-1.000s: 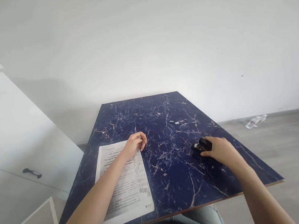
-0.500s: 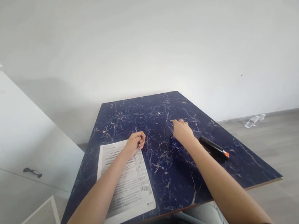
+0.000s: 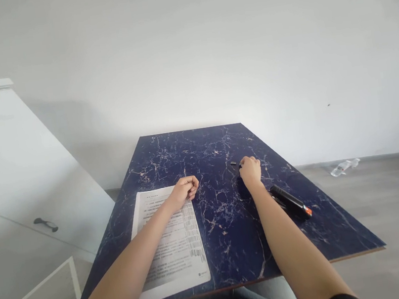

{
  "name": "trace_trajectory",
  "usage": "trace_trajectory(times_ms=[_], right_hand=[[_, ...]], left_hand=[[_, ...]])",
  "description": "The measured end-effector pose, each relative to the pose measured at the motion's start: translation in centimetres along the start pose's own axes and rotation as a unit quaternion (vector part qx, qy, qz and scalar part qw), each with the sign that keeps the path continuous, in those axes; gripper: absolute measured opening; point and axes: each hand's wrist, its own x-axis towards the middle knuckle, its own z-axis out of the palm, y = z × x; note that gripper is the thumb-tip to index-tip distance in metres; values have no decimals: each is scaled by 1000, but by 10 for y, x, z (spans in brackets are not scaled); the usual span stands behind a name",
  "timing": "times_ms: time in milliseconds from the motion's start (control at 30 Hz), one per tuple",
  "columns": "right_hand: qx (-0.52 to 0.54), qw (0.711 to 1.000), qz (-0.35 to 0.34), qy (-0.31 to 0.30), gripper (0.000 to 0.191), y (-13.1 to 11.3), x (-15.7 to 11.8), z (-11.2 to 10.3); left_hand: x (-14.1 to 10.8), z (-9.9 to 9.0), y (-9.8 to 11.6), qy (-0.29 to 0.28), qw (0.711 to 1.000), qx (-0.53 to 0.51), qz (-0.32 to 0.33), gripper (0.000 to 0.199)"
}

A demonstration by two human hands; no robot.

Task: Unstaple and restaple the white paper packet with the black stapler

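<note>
Fingers curled in, my left hand (image 3: 186, 190) rests at the upper right corner of a printed sheet of paper (image 3: 165, 274). Nothing shows in its grasp. On the right half of the table, my right hand (image 3: 251, 172) is closed with its fingertips low over the surface. A tiny dark thing (image 3: 240, 166) shows at its fingertips, too small to name. Just left of them lies a small grey piece (image 3: 233, 163), apart from the hand. Beside my right forearm is a long black object (image 3: 290, 201) with an orange-red end.
The dark blue marbled table (image 3: 229, 245) reaches back to the white wall (image 3: 186, 61). At the left stands a white cabinet (image 3: 10, 163) with a dark handle (image 3: 46, 224). A crumpled clear plastic bottle (image 3: 344, 167) lies on the floor to the right.
My right hand has moved a little to the right, leaving the small grey piece uncovered on the table. My left hand stays curled at the paper's corner. The view has shifted slightly.
</note>
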Motion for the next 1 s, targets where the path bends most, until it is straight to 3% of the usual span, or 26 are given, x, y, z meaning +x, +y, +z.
trace_trajectory(times_ms=[100, 233, 400, 667, 1000], right_hand=[[56, 997, -45, 33, 31, -6, 4, 4], [84, 991, -104, 16, 32, -18, 9, 13], [65, 993, -102, -11, 35, -18, 11, 20], [38, 995, -93, -6, 36, -12, 10, 21], [41, 996, -75, -16, 31, -10, 11, 25]], left_hand=[[0, -1, -1, 0, 1000, 5, 7, 2], [0, -2, -2, -4, 1000, 4, 5, 3], [0, -1, 1, -5, 1000, -4, -2, 3], [-1, -3, 3, -16, 1000, -18, -7, 6], [-6, -10, 7, -163, 986, -13, -14, 5]])
